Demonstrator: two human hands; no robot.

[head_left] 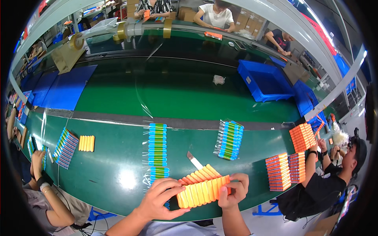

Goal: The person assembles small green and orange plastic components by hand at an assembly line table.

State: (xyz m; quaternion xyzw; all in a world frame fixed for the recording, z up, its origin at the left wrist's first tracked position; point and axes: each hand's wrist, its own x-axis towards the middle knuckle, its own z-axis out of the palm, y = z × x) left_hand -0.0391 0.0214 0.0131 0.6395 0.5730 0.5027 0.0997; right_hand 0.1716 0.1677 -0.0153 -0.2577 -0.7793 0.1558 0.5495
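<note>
Right hand (235,191) grips orange pieces (200,192), co-workers (315,188) lining green table (106,157).

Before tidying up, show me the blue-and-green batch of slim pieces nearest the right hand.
The rightmost batch, just beyond the right hand; the others lie farther left.

L hand (160,199) & R hand (234,192) both bare; forearms (128,223) bare too, as far as vis. Pale blue-grey garment (177,229), prob. shirt, at btm edge; fabric looks lt., pattern too small to tell.
</note>
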